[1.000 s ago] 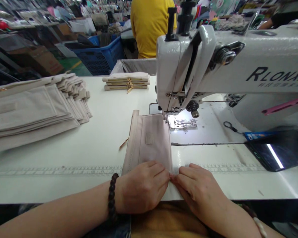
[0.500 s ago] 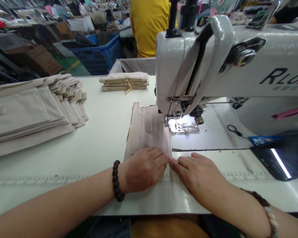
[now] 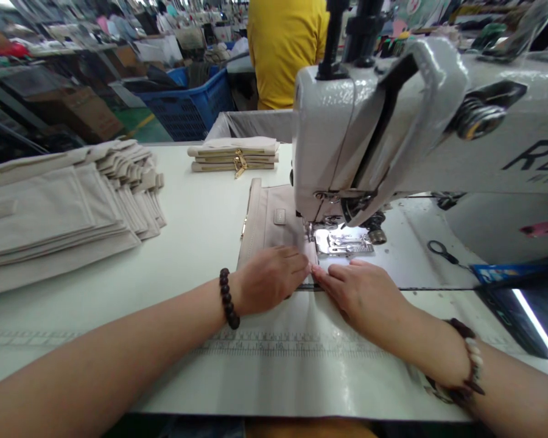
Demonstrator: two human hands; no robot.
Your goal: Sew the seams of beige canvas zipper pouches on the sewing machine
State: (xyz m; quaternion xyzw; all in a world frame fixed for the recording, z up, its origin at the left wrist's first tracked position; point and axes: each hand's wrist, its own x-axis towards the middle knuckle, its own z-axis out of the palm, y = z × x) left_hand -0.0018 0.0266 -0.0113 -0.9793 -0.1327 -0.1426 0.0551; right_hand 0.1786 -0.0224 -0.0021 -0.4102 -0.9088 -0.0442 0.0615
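Note:
A beige fabric pouch piece (image 3: 267,210) lies flat on the table, its right edge beneath the needle area of the sewing machine (image 3: 324,134). A small label patch (image 3: 279,216) shows on it, and a zipper runs along its left side. My left hand (image 3: 274,277) rests on the near part of the piece, thumb and fingers pinched together at its right edge. Touching that same edge from the right is my right hand (image 3: 360,289), fingers closed against the fabric near my left fingertips. The piece's near end is hidden under my left hand.
Stacked beige pieces (image 3: 55,213) lie at the left. Folded zippered pieces (image 3: 234,156) sit at the back. At the right are a phone-like dark device (image 3: 525,310) and small thread snips or a ring-handled tool (image 3: 442,250). A person in yellow (image 3: 285,52) is beyond.
Both hands have moved away from me with the fabric piece, which has gone farther under the machine. The camera view has shifted slightly.

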